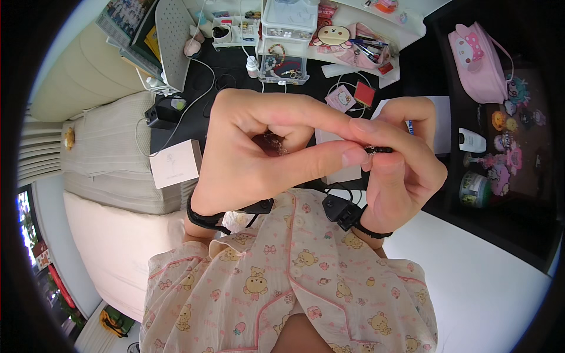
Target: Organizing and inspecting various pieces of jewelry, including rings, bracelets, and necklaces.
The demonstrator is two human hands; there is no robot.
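My left hand [251,154] and my right hand [410,154] meet in front of my chest, over the near side of the desk. Between their fingertips is a small strand of black beads [382,150] with thin silver-coloured links at its left end. The right thumb and forefinger pinch the beads, while the left thumb and forefinger close at the linked end. A fine silver chain [281,148] shows inside the curl of my left hand; whether it joins the beads is hidden by the fingers. Black straps with small dark devices sit on both wrists.
A white box [175,164] rests at the desk's left edge beside a black adapter [164,114]. Beyond my hands are a clear drawer [284,70] of jewellery, a small red box [364,94] and a pink card [340,98]. A pink pouch [479,64] lies at right.
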